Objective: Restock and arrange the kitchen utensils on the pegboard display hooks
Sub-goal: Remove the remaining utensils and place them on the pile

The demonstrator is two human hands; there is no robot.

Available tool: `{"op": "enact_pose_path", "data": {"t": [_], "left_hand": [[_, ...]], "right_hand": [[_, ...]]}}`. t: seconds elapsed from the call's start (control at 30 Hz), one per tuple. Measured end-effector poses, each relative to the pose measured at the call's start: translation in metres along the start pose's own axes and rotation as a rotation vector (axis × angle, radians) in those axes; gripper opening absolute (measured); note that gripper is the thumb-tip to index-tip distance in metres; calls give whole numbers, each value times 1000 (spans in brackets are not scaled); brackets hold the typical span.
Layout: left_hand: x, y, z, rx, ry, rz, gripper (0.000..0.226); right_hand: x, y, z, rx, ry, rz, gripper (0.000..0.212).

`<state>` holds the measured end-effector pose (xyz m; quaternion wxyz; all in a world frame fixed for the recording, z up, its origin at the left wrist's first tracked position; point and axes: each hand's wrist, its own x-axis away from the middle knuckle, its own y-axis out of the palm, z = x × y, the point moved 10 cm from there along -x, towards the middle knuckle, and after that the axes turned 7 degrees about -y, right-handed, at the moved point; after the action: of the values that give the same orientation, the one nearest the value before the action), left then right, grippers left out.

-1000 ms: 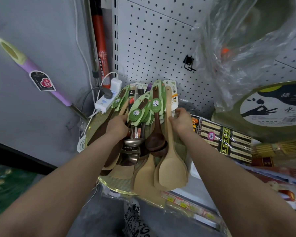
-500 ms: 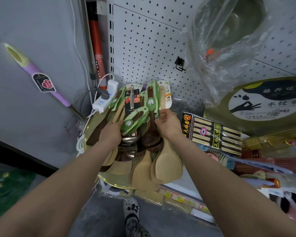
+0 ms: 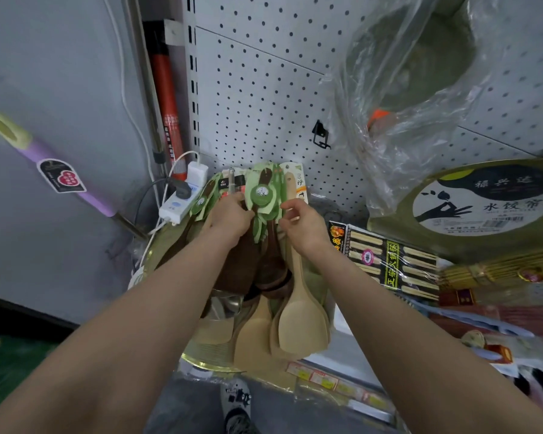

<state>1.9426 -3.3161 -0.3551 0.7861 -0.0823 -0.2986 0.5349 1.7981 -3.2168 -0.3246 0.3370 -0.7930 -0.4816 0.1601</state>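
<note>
Holding a bunch of utensils (image 3: 251, 336) low against the pegboard (image 3: 264, 89), both hands up at the handles.

Grips the handles from the left with the left hand (image 3: 229, 217), fingers curled round them just beside the green cards (image 3: 261, 193); pinches at the bunch's right edge with the right hand (image 3: 301, 228) — card or spatula handle, cannot tell which. Carries them blades down: pale spatulas (image 3: 298, 330) lowest, dark spoons (image 3: 271, 270) above those, something metal (image 3: 226, 303) half hidden under the left wrist. Sits well below a black hook (image 3: 321, 140) on the board, with a clear plastic bag (image 3: 405, 89) hanging to the hook's right. Flanked by a power strip (image 3: 176, 205) on the left and a chopstick pack (image 3: 389, 261) on the right — the pack just beside the right wrist.
</note>
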Motion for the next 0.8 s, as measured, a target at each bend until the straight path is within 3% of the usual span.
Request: {"op": "enact_pose_path", "data": {"t": [0.2,0.37,0.47,0.57,0.8], "left_hand": [[-8,37,-35,127,-102,-142,14],[9,34,-43,-99,-114,-157,31],[27,49,-34,-44,-84,-262,25],[36,53,-28,-96,-27,-246,25],[83,13,2,-222,110,-211,50]], "right_hand": [[3,-6,21,30,33,1,26],[10,-5,16,39,29,5,25],[17,-2,9,57,16,5,24],[25,-4,4,43,17,1,26],[61,-28,-13,18,3,24,27]]}}
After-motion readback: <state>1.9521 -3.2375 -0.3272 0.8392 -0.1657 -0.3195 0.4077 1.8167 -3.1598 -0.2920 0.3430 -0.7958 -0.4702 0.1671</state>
